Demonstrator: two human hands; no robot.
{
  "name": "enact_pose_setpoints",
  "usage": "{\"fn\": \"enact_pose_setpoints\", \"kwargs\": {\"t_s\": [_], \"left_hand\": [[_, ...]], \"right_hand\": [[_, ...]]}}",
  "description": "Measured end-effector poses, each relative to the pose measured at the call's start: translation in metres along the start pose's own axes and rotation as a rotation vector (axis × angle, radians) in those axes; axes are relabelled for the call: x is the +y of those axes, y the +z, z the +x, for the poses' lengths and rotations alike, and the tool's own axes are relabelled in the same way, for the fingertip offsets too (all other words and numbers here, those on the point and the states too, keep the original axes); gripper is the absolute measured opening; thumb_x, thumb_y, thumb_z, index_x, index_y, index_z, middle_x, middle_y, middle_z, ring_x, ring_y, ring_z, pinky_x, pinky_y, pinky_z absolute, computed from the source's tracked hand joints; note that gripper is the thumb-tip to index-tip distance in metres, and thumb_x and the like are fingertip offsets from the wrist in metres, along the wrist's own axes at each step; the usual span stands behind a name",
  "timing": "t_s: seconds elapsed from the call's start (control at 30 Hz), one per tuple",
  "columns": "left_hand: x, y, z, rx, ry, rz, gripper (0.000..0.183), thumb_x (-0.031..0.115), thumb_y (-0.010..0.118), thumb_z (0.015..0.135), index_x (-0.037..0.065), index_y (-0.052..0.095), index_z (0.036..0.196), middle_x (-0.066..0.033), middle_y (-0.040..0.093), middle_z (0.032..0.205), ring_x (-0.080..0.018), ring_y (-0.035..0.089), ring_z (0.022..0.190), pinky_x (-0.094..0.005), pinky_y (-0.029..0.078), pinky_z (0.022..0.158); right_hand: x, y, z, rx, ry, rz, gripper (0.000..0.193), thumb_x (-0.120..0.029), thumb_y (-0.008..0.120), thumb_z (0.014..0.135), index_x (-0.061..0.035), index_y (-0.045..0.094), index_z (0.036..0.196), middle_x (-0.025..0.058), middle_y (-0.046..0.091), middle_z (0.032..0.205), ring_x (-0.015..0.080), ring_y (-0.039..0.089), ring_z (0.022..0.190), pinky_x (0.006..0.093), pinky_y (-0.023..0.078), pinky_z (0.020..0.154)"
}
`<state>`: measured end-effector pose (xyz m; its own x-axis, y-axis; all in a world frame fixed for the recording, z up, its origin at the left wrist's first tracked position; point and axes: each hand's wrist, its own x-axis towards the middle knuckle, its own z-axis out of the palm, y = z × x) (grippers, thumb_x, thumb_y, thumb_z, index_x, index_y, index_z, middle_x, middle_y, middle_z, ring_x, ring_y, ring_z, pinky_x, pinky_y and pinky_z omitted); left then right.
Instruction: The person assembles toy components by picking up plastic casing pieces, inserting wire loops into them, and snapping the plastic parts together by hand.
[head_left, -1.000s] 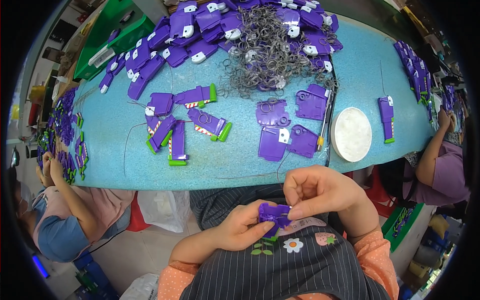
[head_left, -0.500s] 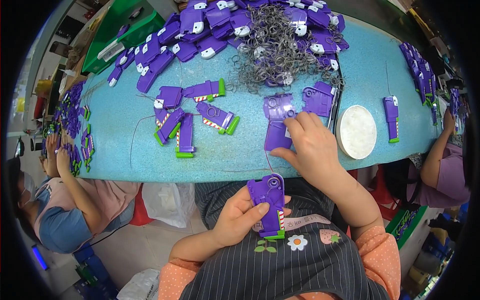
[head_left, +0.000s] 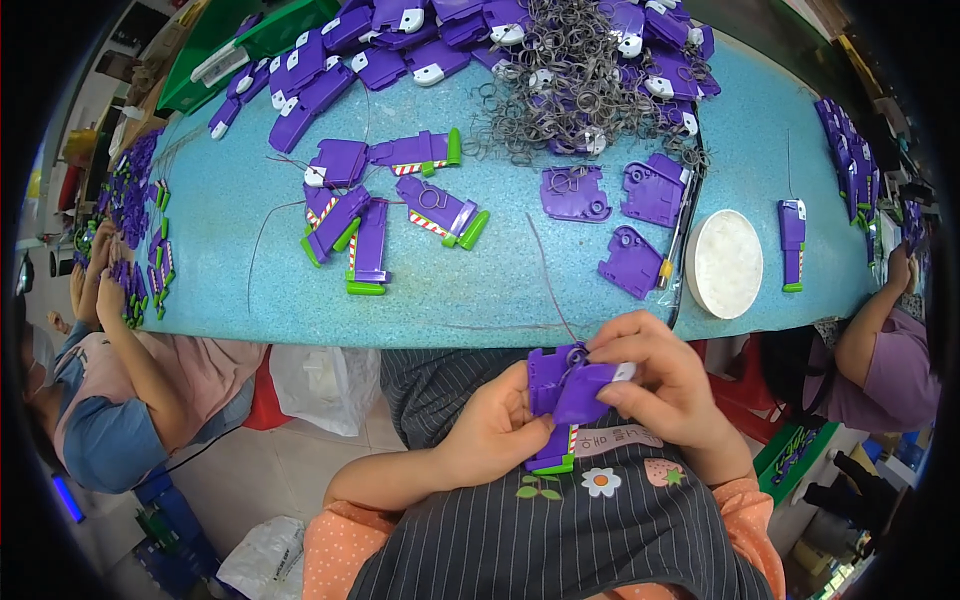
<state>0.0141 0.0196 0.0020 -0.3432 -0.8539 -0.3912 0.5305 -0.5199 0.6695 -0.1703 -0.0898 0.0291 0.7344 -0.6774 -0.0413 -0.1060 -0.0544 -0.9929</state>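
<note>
Over my lap, my left hand (head_left: 490, 425) grips a purple plastic toy wing part (head_left: 550, 462) with a green end and a red-and-white striped edge. My right hand (head_left: 665, 385) pinches a purple shell piece (head_left: 585, 397) with a white corner, tilted over the wing part's upper end. The pieces overlap and touch; whether they are joined, I cannot tell. From the upper end of the wing part, a thin wire (head_left: 545, 270) runs up over the table. Three loose purple shells, one with a coiled spring (head_left: 565, 182) on it, lie beyond my right hand.
Ahead lie a heap of grey wire springs (head_left: 545, 90) and many purple shells (head_left: 310, 105). Several assembled wing parts (head_left: 435, 210) lie left of centre. A round white dish (head_left: 725, 265) sits at right, beside a thin dark rod (head_left: 683, 230). Co-workers sit at both sides.
My right hand has come back from the table to my lap with a purple shell, now laid against the wing part. My left hand still holds that part. The view has shifted slightly.
</note>
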Motion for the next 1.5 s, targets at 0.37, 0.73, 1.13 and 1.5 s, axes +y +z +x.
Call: {"fn": "enact_pose_setpoints", "kwargs": {"t_s": [0.37, 0.73, 1.13, 1.5], "left_hand": [[0.005, 0.001, 0.002, 0.011, -0.065, 0.070, 0.052, -0.012, 0.041, 0.084, -0.002, 0.028, 0.133, -0.0137, 0.048, 0.124, -0.0211, 0.054, 0.113, -0.0335, 0.044, 0.096], [0.012, 0.009, 0.001, 0.056, 0.274, 0.623, 0.030, 0.017, 0.039, 0.097, -0.005, 0.045, 0.117, -0.0112, 0.066, 0.093, -0.0146, 0.065, 0.083, -0.0249, 0.051, 0.071], [0.015, -0.006, 0.005, 0.016, 0.329, 0.633, 0.025, 0.006, 0.053, 0.089, -0.002, 0.047, 0.111, -0.0085, 0.061, 0.079, -0.0121, 0.059, 0.069, -0.0258, 0.045, 0.060], [0.060, -0.015, 0.014, 0.258, 0.599, 0.609, 0.020, 0.009, 0.061, 0.086, -0.001, 0.056, 0.102, -0.0103, 0.061, 0.088, -0.0174, 0.060, 0.076, -0.0264, 0.045, 0.070]], "right_hand": [[0.015, 0.018, 0.010, -0.001, 0.220, 0.141, 0.026, -0.001, 0.065, 0.080, 0.0013, 0.062, 0.106, 0.0092, 0.056, 0.106, 0.0025, 0.051, 0.060, 0.0170, 0.041, 0.050], [0.018, 0.026, -0.003, 0.228, 0.330, 0.731, 0.036, -0.001, 0.068, 0.079, -0.0008, 0.047, 0.108, 0.0058, 0.051, 0.097, 0.0056, 0.052, 0.073, 0.0182, 0.046, 0.059], [0.013, 0.021, 0.001, 0.039, 0.101, 0.335, 0.020, -0.005, 0.070, 0.077, -0.0038, 0.050, 0.079, 0.0048, 0.049, 0.080, 0.0127, 0.047, 0.071, 0.0253, 0.037, 0.061], [0.000, 0.005, 0.008, 0.073, 0.117, -0.031, 0.051, -0.022, 0.081, 0.066, -0.0007, 0.059, 0.107, 0.0024, 0.050, 0.076, 0.0062, 0.040, 0.054, 0.0226, 0.031, 0.047]]}}
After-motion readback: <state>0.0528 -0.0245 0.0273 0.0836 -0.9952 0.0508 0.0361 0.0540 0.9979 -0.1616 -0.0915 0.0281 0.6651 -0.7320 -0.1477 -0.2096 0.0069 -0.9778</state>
